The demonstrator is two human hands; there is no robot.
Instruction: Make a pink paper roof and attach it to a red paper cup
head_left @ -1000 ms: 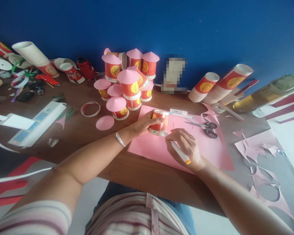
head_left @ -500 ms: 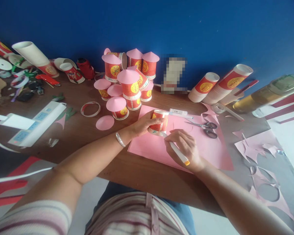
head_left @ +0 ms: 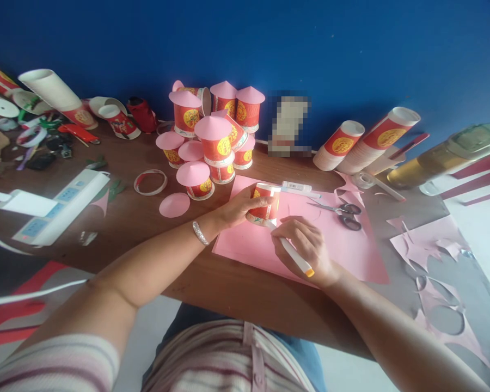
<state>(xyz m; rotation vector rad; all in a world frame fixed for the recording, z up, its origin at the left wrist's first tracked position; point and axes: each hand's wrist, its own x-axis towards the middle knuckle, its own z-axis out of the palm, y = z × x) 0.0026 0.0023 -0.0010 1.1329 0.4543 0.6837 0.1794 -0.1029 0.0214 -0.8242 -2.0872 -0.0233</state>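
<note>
**Cup held on pink paper, marker at its base**

A brown wooden table (head_left: 155, 228) runs from left to right in front of a blue wall. On its middle right lies a large pink paper sheet (head_left: 351, 250), its near edge close to the table's near edge. Beyond the sheet's far left corner stands a cluster of red cups with pink cone tops (head_left: 214, 141), some stacked on others. At the far right two long stacks of cups (head_left: 367, 141) lie on their sides. A white power strip (head_left: 61, 207) lies at the left.

The left hand (head_left: 239, 209) reaches in from the near left. Its fingers are curled around the left side of a red paper cup (head_left: 264, 198), which stands on the far left part of the pink sheet.

The right hand (head_left: 306, 247) rests on the sheet just near and right of the cup. Its fingers are closed in a writing grip on a white marker (head_left: 296, 256), whose tip meets the foot of the cup and whose orange end points to the near right.

Scissors (head_left: 343, 209) lie on the sheet right of the cup. A pink paper disc (head_left: 175, 204) and a cut ring (head_left: 150, 182) lie on bare wood left of the sheet.
</note>
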